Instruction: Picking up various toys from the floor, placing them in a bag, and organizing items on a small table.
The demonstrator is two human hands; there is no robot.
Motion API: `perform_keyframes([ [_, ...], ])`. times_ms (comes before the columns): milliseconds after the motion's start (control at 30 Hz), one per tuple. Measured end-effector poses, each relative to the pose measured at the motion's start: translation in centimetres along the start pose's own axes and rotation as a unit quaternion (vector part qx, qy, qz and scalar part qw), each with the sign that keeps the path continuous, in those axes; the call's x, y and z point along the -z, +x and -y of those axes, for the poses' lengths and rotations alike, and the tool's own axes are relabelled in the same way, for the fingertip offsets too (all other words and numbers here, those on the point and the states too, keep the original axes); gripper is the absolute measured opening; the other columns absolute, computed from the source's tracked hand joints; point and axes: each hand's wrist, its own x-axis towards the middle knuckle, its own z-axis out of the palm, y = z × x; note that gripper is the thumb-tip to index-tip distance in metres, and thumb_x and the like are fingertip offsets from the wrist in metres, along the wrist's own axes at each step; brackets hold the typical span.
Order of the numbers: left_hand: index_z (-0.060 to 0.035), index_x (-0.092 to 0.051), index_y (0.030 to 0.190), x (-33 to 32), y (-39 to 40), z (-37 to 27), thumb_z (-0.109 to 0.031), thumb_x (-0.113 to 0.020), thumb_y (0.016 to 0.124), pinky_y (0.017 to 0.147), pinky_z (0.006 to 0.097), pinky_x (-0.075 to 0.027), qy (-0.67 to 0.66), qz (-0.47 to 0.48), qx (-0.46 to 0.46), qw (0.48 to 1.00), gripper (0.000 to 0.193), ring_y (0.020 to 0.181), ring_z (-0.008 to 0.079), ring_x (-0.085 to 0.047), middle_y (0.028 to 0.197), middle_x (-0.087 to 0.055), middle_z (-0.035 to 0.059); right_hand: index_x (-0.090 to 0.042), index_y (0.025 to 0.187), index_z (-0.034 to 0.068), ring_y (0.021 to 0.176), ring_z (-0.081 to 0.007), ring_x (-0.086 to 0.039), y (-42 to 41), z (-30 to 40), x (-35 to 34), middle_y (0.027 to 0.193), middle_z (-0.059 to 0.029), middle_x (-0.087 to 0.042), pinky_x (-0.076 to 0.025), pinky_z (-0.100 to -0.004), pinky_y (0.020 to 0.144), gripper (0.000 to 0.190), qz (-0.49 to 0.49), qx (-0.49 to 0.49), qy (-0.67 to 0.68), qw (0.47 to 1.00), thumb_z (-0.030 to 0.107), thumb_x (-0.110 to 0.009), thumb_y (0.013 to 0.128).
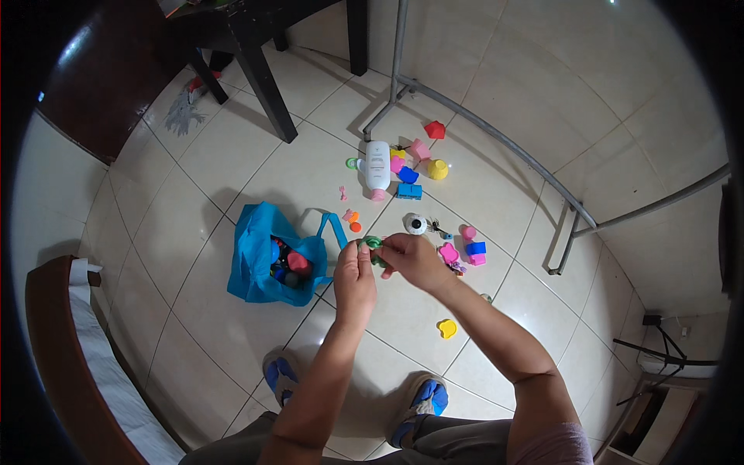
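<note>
My left hand [354,279] and my right hand [415,258] meet in front of me, both gripping a small green object [370,242] by their fingertips. The fingers partly cover it, so its kind is unclear. Left of my hands a blue fabric tote bag [247,261] gapes, showing a red piece [299,263] and other toys inside. Just beyond my right hand lie a white eyeball-like toy [415,224] and a black plastic spider [433,225]. A pink flower-shaped piece [449,253] and a blue block [476,248] rest to the right.
A white bottle with a pink cap [378,168] lies among several toys, including a yellow cup-like piece [437,170]. A yellow shape [447,329] lies nearer my shoes [419,404]. A grey metal frame [494,128] stands along the wall; a dark table leg [264,93] stands upper left.
</note>
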Motion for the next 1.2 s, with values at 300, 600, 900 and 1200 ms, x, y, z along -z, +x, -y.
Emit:
perform_keyframes([
  [300,-0.0001,-0.046,0.107,-0.6,-0.2,1.2,-0.025,-0.034,0.094,0.079,0.0323,-0.040,-0.065,0.014,0.032,0.997,0.030,0.090,0.0227,-0.050,0.098,-0.050,0.0132,-0.059,0.095,-0.002,0.063,-0.0168,-0.060,-0.4,-2.7,-2.6,0.076,-0.0105,-0.062,-0.046,-0.0278,0.063,0.020,-0.039,0.134,-0.031,0.990,0.014,-0.052,0.085],
  [600,-0.0066,-0.047,0.102,1.1,1.9,0.8,-0.035,-0.036,0.093,0.073,0.0273,-0.046,-0.289,0.028,0.191,0.938,0.031,0.078,0.0121,-0.053,0.088,-0.053,0.0030,-0.059,0.094,-0.002,0.057,-0.0090,-0.056,-1.3,0.7,0.2,0.075,-0.0052,-0.062,-0.046,-0.0223,0.053,0.018,-0.040,0.077,0.038,0.995,0.011,-0.059,0.083],
  [900,-0.0014,-0.044,0.107,2.6,2.2,-1.3,-0.029,-0.035,0.093,0.070,0.0332,-0.044,-0.005,0.058,0.022,0.998,0.032,0.079,0.0238,-0.057,0.084,-0.056,0.0149,-0.059,0.104,0.001,0.059,-0.0086,-0.053,-0.7,4.5,2.8,0.077,-0.0044,-0.058,-0.047,-0.0223,0.055,0.024,-0.084,0.190,-0.049,0.977,0.006,-0.060,0.080],
  [1200,-0.0011,-0.047,0.103,1.6,1.7,-1.2,-0.026,-0.034,0.093,0.070,0.0352,-0.043,-0.124,0.121,0.130,0.976,0.030,0.081,0.0282,-0.058,0.093,-0.059,0.0173,-0.058,0.091,-0.002,0.060,-0.0193,-0.060,-0.5,3.7,1.4,0.071,-0.0129,-0.060,-0.046,-0.0304,0.056,0.021,0.001,0.175,-0.185,0.967,0.013,-0.061,0.077],
])
